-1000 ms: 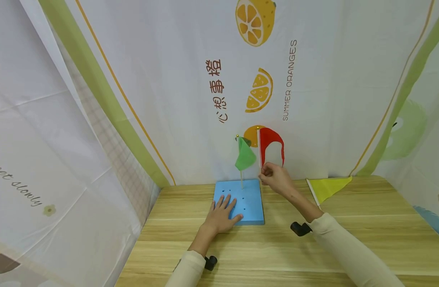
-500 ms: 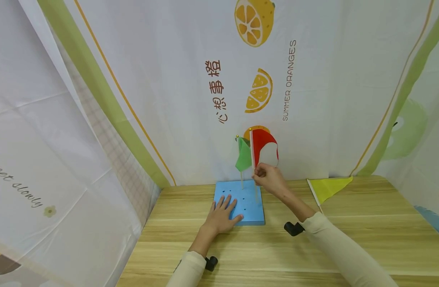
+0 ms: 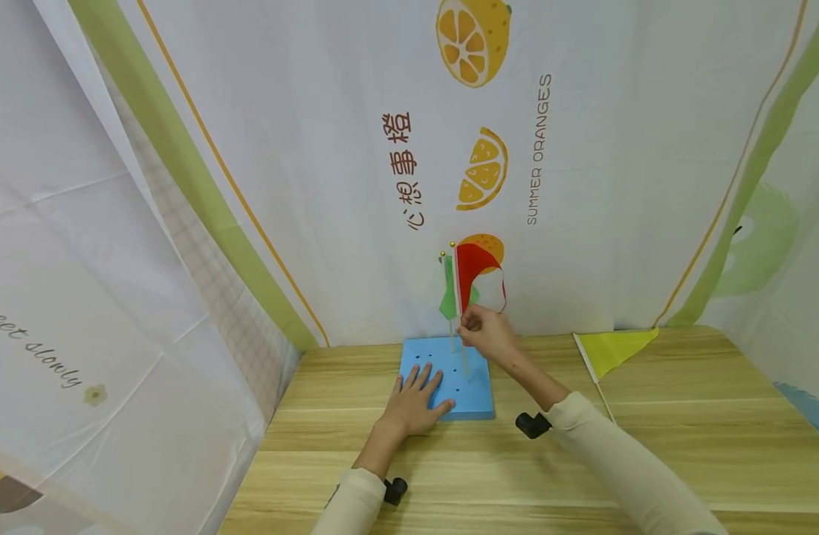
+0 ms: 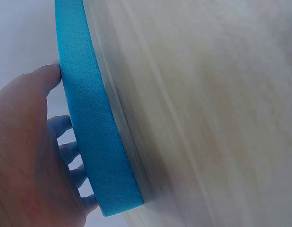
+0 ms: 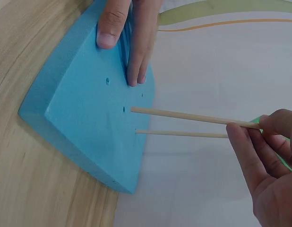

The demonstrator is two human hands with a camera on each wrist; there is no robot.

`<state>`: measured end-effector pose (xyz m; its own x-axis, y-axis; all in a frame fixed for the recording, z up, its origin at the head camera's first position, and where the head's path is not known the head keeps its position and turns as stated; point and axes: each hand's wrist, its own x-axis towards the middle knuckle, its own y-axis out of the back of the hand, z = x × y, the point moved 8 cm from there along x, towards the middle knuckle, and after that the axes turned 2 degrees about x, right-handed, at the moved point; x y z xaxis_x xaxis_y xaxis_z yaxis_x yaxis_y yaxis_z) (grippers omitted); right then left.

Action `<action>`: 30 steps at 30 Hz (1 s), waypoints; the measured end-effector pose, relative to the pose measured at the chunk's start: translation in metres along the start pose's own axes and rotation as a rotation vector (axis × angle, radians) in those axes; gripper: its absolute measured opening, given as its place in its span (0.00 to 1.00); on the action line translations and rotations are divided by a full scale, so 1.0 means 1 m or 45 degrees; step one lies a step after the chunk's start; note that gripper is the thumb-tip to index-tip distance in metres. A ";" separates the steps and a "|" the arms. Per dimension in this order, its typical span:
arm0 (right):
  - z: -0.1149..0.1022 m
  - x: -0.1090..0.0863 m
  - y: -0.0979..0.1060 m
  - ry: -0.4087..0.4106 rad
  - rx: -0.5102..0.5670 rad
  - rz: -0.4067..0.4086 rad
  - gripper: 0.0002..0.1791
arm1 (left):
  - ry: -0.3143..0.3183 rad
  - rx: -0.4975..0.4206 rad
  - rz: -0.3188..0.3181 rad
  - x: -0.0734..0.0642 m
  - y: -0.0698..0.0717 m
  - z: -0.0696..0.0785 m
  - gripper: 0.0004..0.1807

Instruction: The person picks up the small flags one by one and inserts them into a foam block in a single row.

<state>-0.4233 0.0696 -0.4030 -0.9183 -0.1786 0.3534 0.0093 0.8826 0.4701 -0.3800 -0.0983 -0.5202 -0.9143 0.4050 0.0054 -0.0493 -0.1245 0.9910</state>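
A blue foam block (image 3: 476,401) with several small holes lies on the table. My left hand (image 3: 409,407) rests spread on its top, and in the left wrist view the block's side (image 4: 91,113) shows beside that hand. My right hand (image 3: 493,338) pinches the wooden stick (image 5: 193,117) of a small red and white flag (image 3: 473,260), held upright above the block. In the right wrist view the stick's lower end points at a hole and looks just short of it. Behind stands a green flag (image 3: 446,301), its stick planted in the block.
A yellow pennant flag (image 3: 610,353) on a stick lies on the wooden table (image 3: 463,475), right of the block. A white curtain (image 3: 316,186) printed with oranges hangs behind the table, and more cloth hangs at both sides.
My right hand has carried the red and white flag leftward, from right of the block to over it, partly covering the green flag. The left hand has stayed in place.
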 end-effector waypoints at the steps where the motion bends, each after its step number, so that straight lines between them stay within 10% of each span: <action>1: 0.000 0.001 -0.001 0.004 -0.004 0.001 0.04 | 0.000 0.001 -0.002 0.000 0.000 0.000 0.43; 30: 0.015 0.013 -0.026 0.012 -0.056 0.026 0.04 | 0.009 0.013 -0.010 0.000 -0.001 -0.001 0.43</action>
<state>-0.4416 0.0506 -0.4222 -0.9141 -0.1650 0.3704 0.0455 0.8659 0.4981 -0.3806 -0.0991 -0.5217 -0.9167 0.3995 -0.0036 -0.0528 -0.1121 0.9923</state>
